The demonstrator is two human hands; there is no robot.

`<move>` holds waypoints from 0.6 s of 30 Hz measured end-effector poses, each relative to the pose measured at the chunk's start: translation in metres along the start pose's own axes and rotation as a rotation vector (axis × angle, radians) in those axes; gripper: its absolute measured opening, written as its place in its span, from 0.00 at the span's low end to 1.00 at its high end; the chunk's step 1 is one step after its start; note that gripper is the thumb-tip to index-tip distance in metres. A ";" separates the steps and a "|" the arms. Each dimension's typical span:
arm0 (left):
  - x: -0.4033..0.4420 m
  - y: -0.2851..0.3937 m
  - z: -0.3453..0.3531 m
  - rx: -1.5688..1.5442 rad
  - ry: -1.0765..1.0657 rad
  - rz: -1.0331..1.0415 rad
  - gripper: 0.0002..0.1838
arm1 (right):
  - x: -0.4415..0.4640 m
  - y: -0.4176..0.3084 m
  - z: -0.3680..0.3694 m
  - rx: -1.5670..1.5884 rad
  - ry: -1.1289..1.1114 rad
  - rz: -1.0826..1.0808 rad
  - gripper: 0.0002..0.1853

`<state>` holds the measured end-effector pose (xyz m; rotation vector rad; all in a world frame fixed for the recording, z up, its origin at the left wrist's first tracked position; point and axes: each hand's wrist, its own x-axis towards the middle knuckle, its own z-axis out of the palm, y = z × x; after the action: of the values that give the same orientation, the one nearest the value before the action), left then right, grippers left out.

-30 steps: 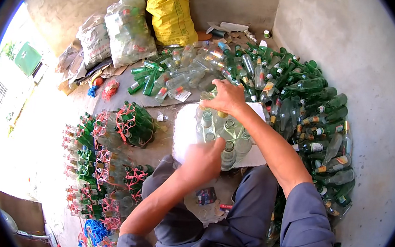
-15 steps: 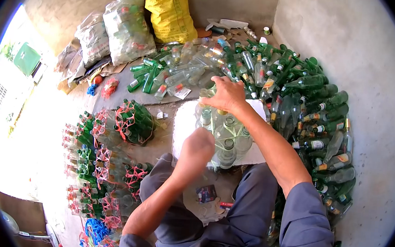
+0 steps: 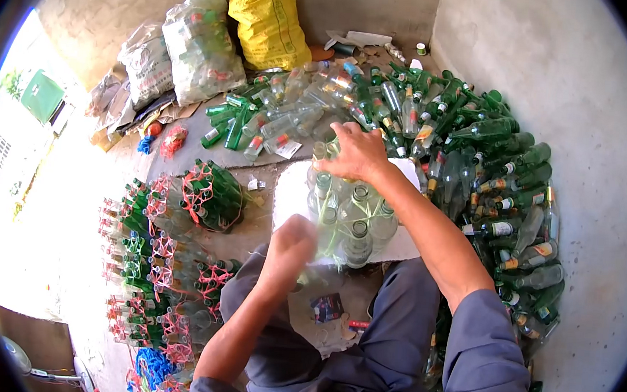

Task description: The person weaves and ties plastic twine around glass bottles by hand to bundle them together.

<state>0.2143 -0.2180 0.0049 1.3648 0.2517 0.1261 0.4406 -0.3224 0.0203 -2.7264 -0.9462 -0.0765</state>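
Observation:
A bundle of clear glass bottles point(image 3: 358, 244) stands upright on a white slab point(image 3: 293, 194) between my knees. Pale green string point(image 3: 333, 231) runs around and between the bottle necks. My right hand point(image 3: 357, 155) reaches over the far side, its thumb and fingers closed around a bottle neck at the bundle's far left. My left hand point(image 3: 291, 252) is at the near left of the bundle, blurred by motion. Its outline is fist-like, but whatever it holds cannot be made out.
Loose green and clear bottles point(image 3: 480, 132) are heaped along the right wall and behind the slab. Tied bottle bundles point(image 3: 214, 195) stand at left, some with pink string. Filled sacks point(image 3: 272, 23) lean at the back wall. Blue string point(image 3: 153, 367) lies at lower left.
My left hand has moved left and slightly towards me, away from the bottles. My right hand stays at the far side of the bundle, with its fingers slightly shifted.

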 end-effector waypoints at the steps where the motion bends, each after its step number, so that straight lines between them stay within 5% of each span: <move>1: 0.000 -0.001 -0.001 -0.014 0.004 -0.015 0.07 | 0.000 0.001 0.000 0.010 -0.001 -0.008 0.52; 9: 0.004 -0.011 -0.010 -0.120 0.085 -0.134 0.06 | 0.000 0.017 -0.011 0.060 -0.171 -0.099 0.47; 18: 0.012 -0.030 -0.025 -0.098 0.163 -0.129 0.07 | -0.002 0.028 -0.027 0.070 -0.292 -0.235 0.59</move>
<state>0.2185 -0.1977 -0.0301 1.2385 0.4636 0.1400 0.4576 -0.3517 0.0405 -2.5943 -1.3183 0.3132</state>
